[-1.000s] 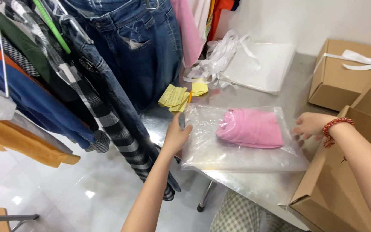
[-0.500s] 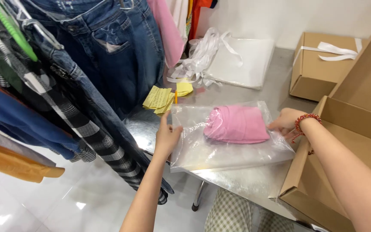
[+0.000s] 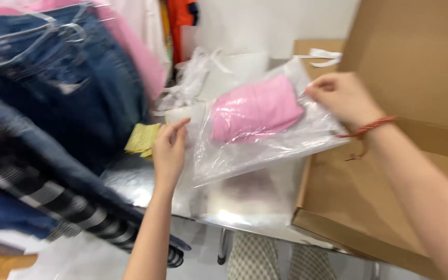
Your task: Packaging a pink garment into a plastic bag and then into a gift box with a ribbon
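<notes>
One clear bag (pink garment inside)

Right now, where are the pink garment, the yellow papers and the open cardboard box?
pink garment [image 3: 255,108], head view, middle of folded cloth
yellow papers [image 3: 142,139], head view, top sheet
open cardboard box [image 3: 359,186], head view, inside floor

A shiny metal table carries yellow paper slips, crumpled clear plastic and an open cardboard box

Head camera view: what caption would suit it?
Both hands, left and right, lift a clear bag holding a pink garment above a metal table.
</notes>
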